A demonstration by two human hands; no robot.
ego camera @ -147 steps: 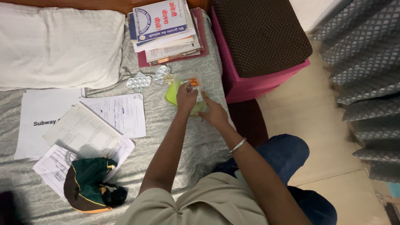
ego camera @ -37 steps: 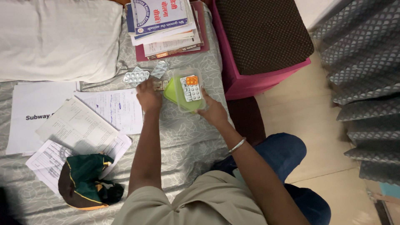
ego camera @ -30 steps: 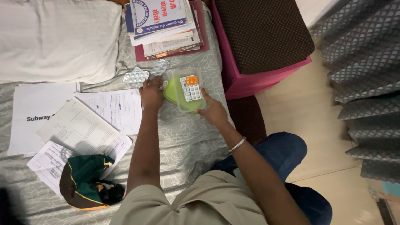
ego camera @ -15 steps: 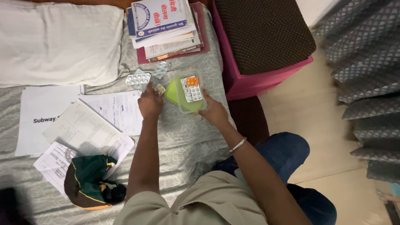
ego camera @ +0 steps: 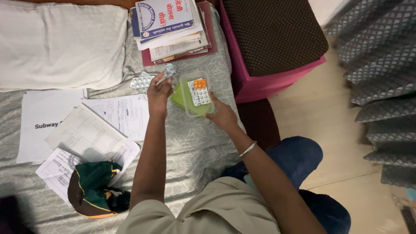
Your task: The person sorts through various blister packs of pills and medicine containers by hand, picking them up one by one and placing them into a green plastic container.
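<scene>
1. White pillow [ego camera: 60,43] lies at top left of the bed.
2. Stack of books [ego camera: 171,26] sits at top centre, just right of the pillow.
3. Loose papers [ego camera: 82,130] are spread on the grey bedsheet [ego camera: 195,147], overlapping each other.
4. Green cap w/ orange trim [ego camera: 93,195] rests on the lower papers.
5. Pink stool w/ brown dotted cushion [ego camera: 273,39] stands beside the bed, on the floor.
6. Grey patterned curtain [ego camera: 381,86] hangs at right.

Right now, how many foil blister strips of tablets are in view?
4, perhaps more hidden: two in the clear plastic box, one orange-backed and one silver; two silver strips on the bedsheet beyond the left hand.
</scene>
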